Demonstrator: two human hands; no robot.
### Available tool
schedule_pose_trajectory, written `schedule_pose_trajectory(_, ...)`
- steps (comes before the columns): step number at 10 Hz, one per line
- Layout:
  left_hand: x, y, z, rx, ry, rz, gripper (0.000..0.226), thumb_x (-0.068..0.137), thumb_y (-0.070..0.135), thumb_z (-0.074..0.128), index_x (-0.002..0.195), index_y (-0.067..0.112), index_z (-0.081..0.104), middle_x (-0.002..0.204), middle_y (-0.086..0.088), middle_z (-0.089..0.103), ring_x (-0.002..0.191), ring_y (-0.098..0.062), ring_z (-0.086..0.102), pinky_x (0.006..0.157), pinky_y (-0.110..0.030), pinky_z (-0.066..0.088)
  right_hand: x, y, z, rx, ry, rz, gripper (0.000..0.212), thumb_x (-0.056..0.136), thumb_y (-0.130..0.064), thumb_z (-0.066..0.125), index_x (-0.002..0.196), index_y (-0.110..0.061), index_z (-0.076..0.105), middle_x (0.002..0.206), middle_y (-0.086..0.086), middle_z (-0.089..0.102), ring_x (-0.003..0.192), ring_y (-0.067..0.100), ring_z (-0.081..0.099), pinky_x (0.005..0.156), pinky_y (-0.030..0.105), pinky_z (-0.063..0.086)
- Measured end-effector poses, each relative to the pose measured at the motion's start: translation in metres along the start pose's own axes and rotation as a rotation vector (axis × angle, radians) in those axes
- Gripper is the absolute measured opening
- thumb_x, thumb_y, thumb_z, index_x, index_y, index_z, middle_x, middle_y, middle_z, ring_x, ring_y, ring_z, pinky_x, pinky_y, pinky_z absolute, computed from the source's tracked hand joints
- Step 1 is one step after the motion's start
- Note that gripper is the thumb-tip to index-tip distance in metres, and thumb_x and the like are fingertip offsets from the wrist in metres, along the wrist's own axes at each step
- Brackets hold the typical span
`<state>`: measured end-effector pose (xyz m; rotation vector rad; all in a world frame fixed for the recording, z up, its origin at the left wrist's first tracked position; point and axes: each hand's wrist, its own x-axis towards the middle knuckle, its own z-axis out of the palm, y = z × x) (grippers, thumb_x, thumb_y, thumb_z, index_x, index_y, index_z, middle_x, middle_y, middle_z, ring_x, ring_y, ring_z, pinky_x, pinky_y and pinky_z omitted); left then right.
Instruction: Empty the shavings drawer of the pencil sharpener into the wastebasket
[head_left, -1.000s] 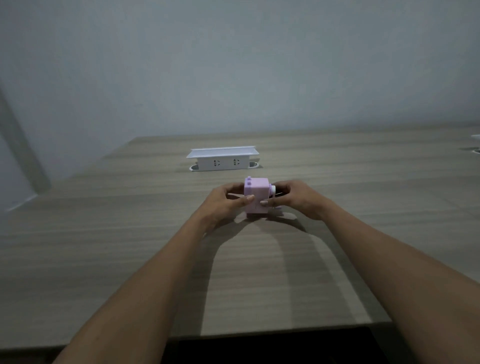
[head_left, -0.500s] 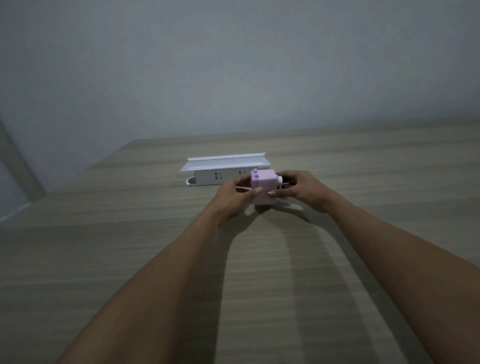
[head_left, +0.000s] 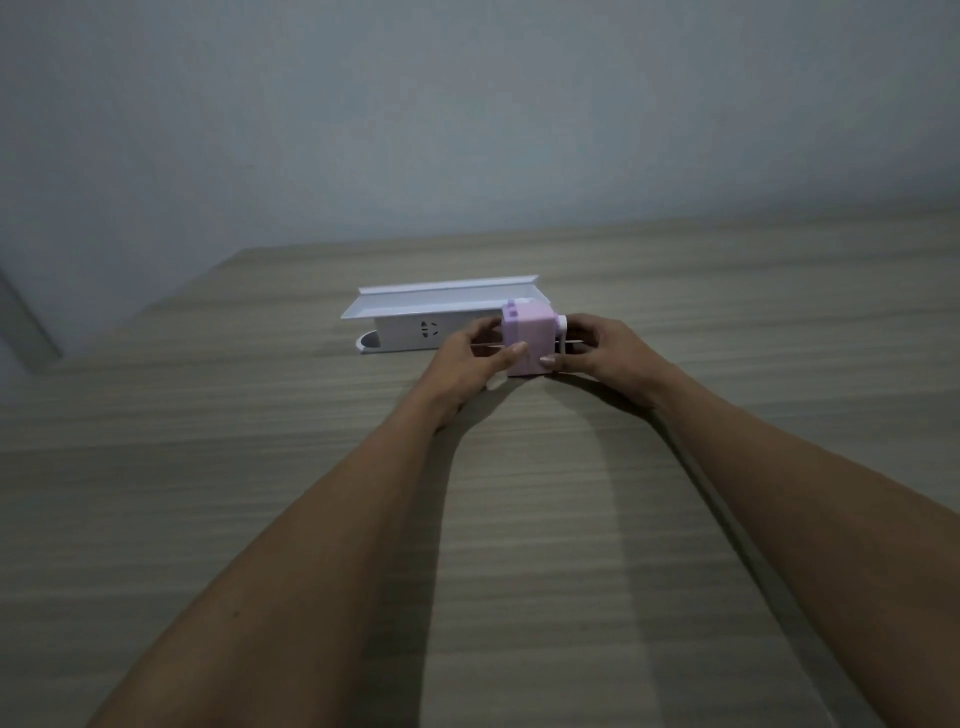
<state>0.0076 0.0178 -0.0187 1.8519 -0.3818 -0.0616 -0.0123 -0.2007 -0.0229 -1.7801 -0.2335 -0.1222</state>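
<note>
One lilac pencil sharpener (head_left: 529, 340), crank at its right end, held just above the wooden surface (head_left: 260, 493), in front of one white socket box (head_left: 441, 317) with raised lid; left hand (head_left: 470, 358) curled on its left face, thumb across the front; right hand (head_left: 605, 353) wrapped round the crank end, thumb on the front. Shavings drawer not discernible; wastebasket out of view. Judged step: freeing the drawer; advised to brace the body with the right hand, draw the tray out level with the left, avoid spilling. Count: one sharpener, one socket box, two hands
</note>
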Motion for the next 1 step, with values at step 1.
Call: schedule_pose_trajectory(1,-0.0098,0.0003,0.0007,0.004,0.058,-0.029,0.083,0.082,0.032,0.082,0.152,0.013,0.044,0.146,-0.011,0.056,0.129,-0.025,0.057,0.100,-0.037,0.052,-0.0113,-0.0024,0.0125,-0.013,0.078,0.029,0.084,0.073,0.002,0.086,0.147,-0.002,0.047,0.140,0.010,0.061,0.124,0.026,0.063,0.102,0.037,0.054)
